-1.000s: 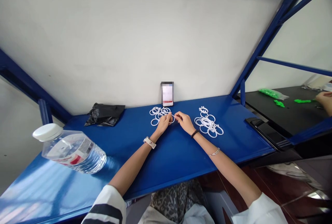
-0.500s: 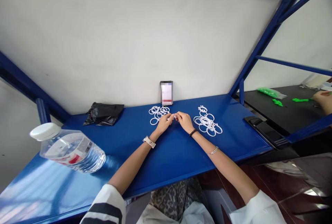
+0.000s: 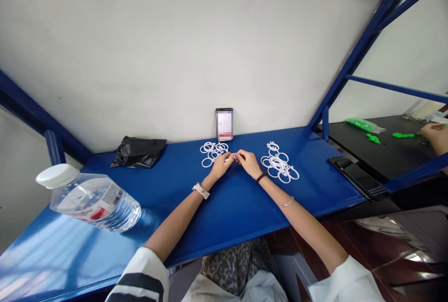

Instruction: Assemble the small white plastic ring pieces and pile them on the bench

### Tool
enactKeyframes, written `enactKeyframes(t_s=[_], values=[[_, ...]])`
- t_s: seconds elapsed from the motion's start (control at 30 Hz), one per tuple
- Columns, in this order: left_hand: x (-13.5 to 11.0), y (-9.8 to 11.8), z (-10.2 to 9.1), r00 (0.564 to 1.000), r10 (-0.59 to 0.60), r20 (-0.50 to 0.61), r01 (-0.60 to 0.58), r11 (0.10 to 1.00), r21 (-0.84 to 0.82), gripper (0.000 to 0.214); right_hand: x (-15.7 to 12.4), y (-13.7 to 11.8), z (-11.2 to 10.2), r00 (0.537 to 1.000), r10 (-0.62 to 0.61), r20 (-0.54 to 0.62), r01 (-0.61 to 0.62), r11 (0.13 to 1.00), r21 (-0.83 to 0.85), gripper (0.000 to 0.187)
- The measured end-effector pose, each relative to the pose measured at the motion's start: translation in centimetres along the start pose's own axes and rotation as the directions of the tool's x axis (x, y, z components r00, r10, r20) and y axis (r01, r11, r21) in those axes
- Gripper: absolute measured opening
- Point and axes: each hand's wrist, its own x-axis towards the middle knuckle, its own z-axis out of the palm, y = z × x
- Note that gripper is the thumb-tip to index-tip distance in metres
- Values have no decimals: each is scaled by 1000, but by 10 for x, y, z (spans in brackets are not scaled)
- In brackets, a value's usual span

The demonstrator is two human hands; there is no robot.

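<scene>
Blue table (image 3: pixel 224 208) (glossy) against pale wall (image 3: pixel 196 50); white rings (image 3: pixel 279 164) in two piles.

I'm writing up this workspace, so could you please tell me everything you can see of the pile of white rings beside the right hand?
The pile of white rings is a loose heap of thin, overlapping hoops, perhaps plastic, some with small knobs. It looks densest in the middle, with rings spreading outward and a narrow end toward the wall. It lies on the blue table; the right hand does not touch it.
</scene>
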Motion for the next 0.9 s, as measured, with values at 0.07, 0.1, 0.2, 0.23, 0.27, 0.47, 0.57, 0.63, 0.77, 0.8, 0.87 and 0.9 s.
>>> enactKeyframes(t_s=[0.07,0.1,0.2,0.23,0.27,0.47,0.57,0.63,0.77,0.8,0.87,0.9], values=[[0,0,0,1000,-3,4,3,1000,4,40,-1,-1,0,1000,-3,7,3,1000,-9,35],[0,0,0,1000,-7,5,6,1000,8,40,-1,-1,0,1000,-3,10,3,1000,-10,35],[1,-1,1,1000,-15,-9,16,1000,13,40,-2,-3,0,1000,0,12,-1,1000,23,31],[1,-1,1,1000,-20,-14,20,1000,8,40,-2,-3,0,1000,2,12,-2,999,50,30],[1,-1,1,1000,-26,-17,26,1000,2,40,-1,-2,0,1000,3,14,-4,997,81,28],[0,-2,1,999,-30,-12,29,999,-36,44,1,1,3,1000,-21,-9,23,981,190,21],[1,-4,1,999,-41,-21,39,997,-68,48,1,1,4,998,-67,-11,68,975,211,21],[1,-6,1,997,-72,-34,69,992,-102,51,1,0,4,994,-108,-11,108,971,214,20],[2,-6,1,989,-143,-26,135,971,-198,59,2,0,4,989,-144,-24,146,967,209,17],[1,-6,1,988,-151,-13,145,965,-220,61,2,1,4,990,-140,-28,142,968,206,16],[1,-5,1,988,-152,11,150,956,-251,64,2,1,4,992,-125,-31,128,972,197,15],[1,-4,1,990,-143,16,143,956,-258,65,2,1,4,993,-117,-29,120,974,192,15]])
